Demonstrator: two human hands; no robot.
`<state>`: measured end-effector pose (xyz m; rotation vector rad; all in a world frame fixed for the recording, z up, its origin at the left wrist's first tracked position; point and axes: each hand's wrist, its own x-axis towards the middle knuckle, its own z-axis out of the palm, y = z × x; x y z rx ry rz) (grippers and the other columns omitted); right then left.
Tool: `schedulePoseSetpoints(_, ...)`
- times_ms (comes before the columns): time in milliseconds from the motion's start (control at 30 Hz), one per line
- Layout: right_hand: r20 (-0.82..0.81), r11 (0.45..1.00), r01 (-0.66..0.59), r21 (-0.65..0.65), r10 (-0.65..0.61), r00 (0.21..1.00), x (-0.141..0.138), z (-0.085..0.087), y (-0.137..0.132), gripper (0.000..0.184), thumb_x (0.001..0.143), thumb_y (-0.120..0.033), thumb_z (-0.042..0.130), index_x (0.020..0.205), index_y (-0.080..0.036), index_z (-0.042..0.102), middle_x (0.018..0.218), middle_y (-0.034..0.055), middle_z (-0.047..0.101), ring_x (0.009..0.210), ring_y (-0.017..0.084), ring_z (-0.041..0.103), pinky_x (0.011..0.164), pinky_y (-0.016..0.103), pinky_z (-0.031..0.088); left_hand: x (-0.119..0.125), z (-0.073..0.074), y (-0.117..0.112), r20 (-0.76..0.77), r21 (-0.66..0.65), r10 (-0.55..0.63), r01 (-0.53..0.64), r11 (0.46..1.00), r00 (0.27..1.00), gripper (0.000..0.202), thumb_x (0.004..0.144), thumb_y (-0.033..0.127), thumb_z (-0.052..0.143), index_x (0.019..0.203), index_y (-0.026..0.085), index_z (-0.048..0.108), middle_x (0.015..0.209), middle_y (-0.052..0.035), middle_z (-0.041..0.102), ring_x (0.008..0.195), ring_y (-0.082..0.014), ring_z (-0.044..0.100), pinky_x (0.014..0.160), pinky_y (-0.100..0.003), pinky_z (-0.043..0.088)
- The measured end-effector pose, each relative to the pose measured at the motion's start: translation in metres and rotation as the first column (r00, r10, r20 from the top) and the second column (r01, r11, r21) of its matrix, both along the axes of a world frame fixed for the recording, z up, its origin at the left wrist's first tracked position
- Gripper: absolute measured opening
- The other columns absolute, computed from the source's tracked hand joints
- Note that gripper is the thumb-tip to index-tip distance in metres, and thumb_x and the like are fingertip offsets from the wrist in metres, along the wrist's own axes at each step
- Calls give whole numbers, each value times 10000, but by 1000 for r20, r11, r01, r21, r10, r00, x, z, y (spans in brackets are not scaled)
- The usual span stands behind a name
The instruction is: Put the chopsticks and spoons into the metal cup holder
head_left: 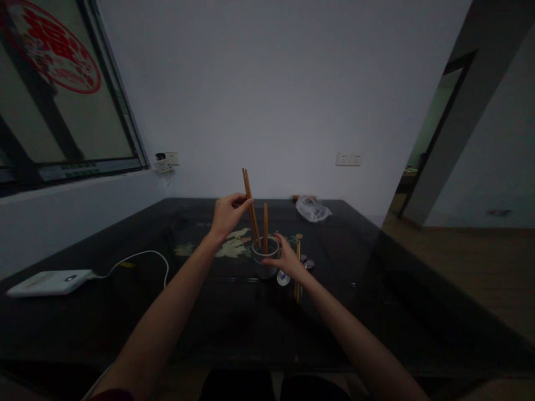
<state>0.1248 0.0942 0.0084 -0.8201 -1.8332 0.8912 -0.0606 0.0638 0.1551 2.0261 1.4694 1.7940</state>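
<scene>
My left hand pinches a pair of wooden chopsticks partway along their length. Their lower ends reach into a grey cup and they lean to the left. Inside the same cup more chopsticks stand nearly upright. My right hand is wrapped round the cup's right side near the rim. Beneath and beside that hand, further chopsticks lie on the table, partly hidden by the wrist. A spoon with a white and blue mark rests against the cup's foot, and other spoon-like pieces are to the right.
The dark glossy table has a leaf pattern on its top. A white power bank with a white cable lies at the left. A crumpled clear plastic bag is at the back, near the wall.
</scene>
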Motion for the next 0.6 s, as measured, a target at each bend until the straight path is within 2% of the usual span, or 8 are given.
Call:
schedulePoseSetpoints(167,6,1000,-3,-27,3,1000,-3,0,-3,938,514,-294,824,1321,-186,359,1318,129,471,1248,273,439,1064,431,317,1,-18,15,-1,-43,-15,15,999,1000,289,751,399,607,798,127,694,747,-53,698,683,-170,634,616,-242,471)
schedulePoseSetpoints(333,-57,998,-34,-44,31,998,-6,-1,-5,870,522,-279,820,1273,-180,392,1263,121,519,1195,258,491,1037,415,355,5,-27,18,-29,-135,-38,34,990,999,259,740,373,616,783,130,694,754,-58,706,686,-174,642,643,-253,482)
schedulePoseSetpoints(600,-134,997,-70,-40,64,989,-6,-3,-6,739,546,-265,809,1188,-199,449,1194,96,564,1135,242,537,997,411,392,9,-38,19,-106,-200,-23,2,980,994,222,758,341,596,793,146,697,816,-61,717,739,-177,639,705,-265,485)
